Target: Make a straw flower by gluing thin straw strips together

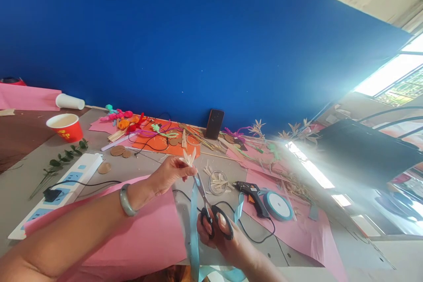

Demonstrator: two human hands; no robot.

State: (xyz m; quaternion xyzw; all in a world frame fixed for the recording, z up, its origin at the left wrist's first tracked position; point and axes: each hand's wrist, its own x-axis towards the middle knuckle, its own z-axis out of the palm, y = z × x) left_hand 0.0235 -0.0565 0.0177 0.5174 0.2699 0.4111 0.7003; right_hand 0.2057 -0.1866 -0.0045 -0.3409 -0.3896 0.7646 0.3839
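My left hand point(170, 175) pinches a small cream flower point(189, 157), its pointed petals upward, above the table. From under those fingers a light blue ribbon point(194, 233) hangs down past the table's front edge. My right hand point(224, 240) has its fingers through the black handles of a pair of scissors point(206, 207). The blades point up at the ribbon just below my left fingertips; whether they touch it I cannot tell. To the right lie a glue gun point(254, 198) with a black cable and a roll of blue ribbon point(278, 205).
Pink paper point(145, 233) lies under my left forearm. A white power strip point(84, 169), a leafy sprig point(61, 161) and a red paper cup point(68, 128) stand left. A clear ring of cream petals point(218, 182) is mid-table. A phone point(214, 124) leans on the blue wall point(185, 44).
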